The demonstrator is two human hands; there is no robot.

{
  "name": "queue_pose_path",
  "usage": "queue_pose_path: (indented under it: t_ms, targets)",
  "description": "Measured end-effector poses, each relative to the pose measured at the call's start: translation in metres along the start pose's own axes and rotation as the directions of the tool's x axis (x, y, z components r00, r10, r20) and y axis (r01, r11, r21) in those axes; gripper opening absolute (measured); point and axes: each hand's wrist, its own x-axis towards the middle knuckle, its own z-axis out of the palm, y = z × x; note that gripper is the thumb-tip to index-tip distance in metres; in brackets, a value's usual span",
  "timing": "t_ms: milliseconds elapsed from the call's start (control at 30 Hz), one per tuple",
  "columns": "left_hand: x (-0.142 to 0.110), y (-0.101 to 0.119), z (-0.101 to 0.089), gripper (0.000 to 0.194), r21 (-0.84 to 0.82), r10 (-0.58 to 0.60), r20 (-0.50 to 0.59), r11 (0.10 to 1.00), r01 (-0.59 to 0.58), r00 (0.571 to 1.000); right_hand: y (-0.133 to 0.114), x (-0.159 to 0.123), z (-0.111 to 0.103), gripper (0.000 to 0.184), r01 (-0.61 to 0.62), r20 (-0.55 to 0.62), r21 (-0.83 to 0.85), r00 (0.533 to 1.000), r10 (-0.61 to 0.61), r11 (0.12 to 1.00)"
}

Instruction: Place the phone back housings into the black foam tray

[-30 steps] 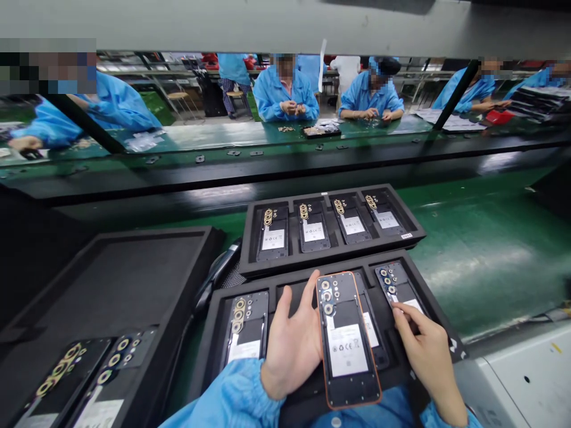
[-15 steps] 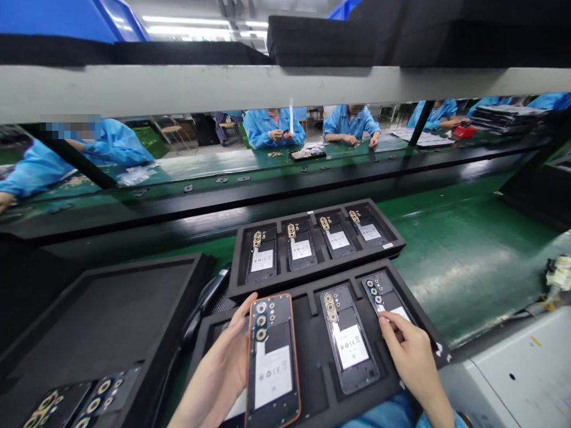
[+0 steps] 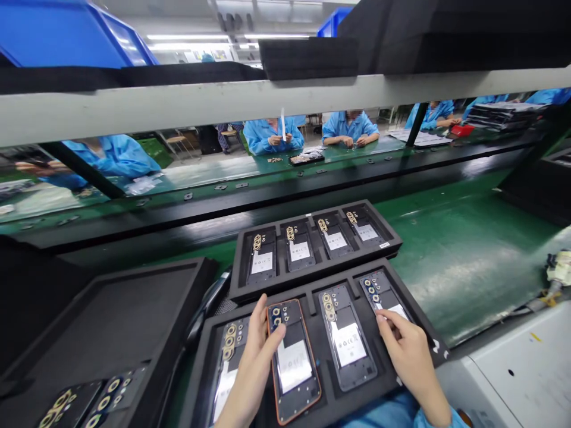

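Note:
My left hand [image 3: 252, 368] grips an orange-rimmed phone back cover [image 3: 293, 362] by its left edge, low over the second slot of the near black foam tray [image 3: 428, 333]. Gold camera rings show at its top. My right hand [image 3: 408, 353] rests with curled fingers on the cover [image 3: 379, 291] in the tray's rightmost slot. Two more covers lie in the same tray, one [image 3: 227, 362] left of my left hand and one [image 3: 345, 336] between my hands. Behind it a second tray [image 3: 392, 241] holds a row of several covers.
A large black tray [image 3: 111, 315] sits at the left with covers [image 3: 84, 401] at its near corner. The green conveyor belt [image 3: 468, 255] runs to the right. A white unit [image 3: 521, 362] stands at the right front. People in blue coats [image 3: 272, 134] work across the line.
My left hand carried the orange-rimmed cover from the third slot leftward and lowered it toward the second slot. My right hand stayed on the rightmost cover. My head tilted up.

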Motion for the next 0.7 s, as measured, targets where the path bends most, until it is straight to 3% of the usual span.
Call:
queue_pose_path:
  t_ms: [133,233,300,433,600,700]
  targets:
    - [-0.004,-0.003,0.005,0.069,0.116,0.018,0.025,0.993,-0.021,1.000,0.001,-0.001,0.001,0.036,0.008,0.001,0.016,1.000,-0.008,1.000]
    - [-0.016,-0.004,0.018,0.064,0.233,0.094,0.013,0.968,-0.095,0.995,0.002,-0.001,0.001,0.036,0.010,0.005,0.025,1.000,-0.010,1.000]
    - [-0.027,-0.004,0.031,0.060,0.143,0.112,0.031,0.983,-0.115,0.993,0.002,0.000,0.001,0.036,0.008,0.006,0.028,1.000,-0.008,1.000]
    - [-0.036,-0.008,0.054,0.050,-0.110,-0.048,0.117,0.992,0.061,0.992,0.000,0.001,0.001,0.037,0.001,-0.003,0.034,1.000,-0.001,0.999]
    - [-0.028,-0.006,0.071,0.038,-0.171,-0.241,0.237,0.943,0.285,0.941,-0.002,0.001,0.000,0.038,-0.004,-0.016,0.050,1.000,0.005,0.999]
    - [-0.026,0.002,0.083,0.029,-0.251,-0.303,0.147,0.909,0.332,0.941,-0.004,0.001,0.000,0.037,-0.010,-0.013,0.058,1.000,0.011,0.998]
